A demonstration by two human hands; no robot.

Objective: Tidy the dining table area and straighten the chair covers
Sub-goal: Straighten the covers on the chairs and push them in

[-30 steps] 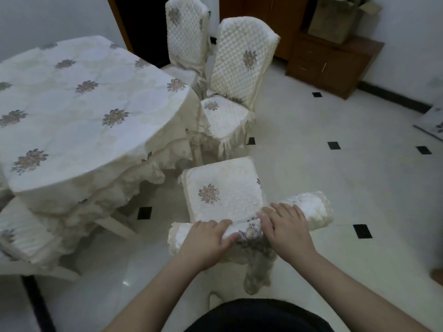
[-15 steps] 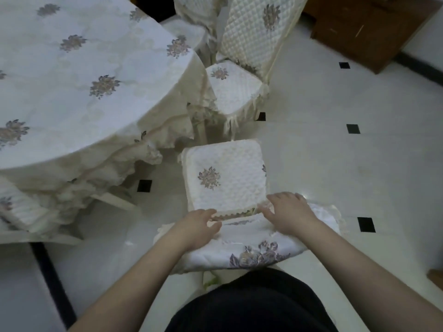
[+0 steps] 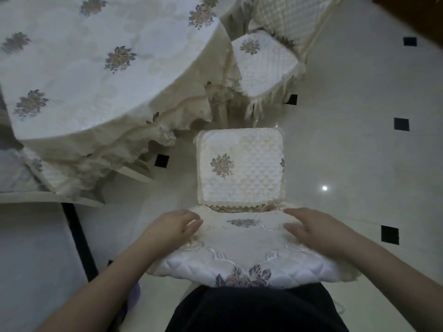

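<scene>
Quilted cream chair-back cover draped over top of nearest chair, directly below camera, seat cushion just beyond. Left hand on cover's left top edge, fingers loosely curled round the fabric edge. Right hand on right top edge, fingers spread and near straight, pressing flat, nothing pinched. Step in hand, judged: seating and smoothing cover over the backrest. Next move likely needs even outward and downward strokes on both sides to square the scalloped trim. Round table far left; second covered chair far right.
</scene>
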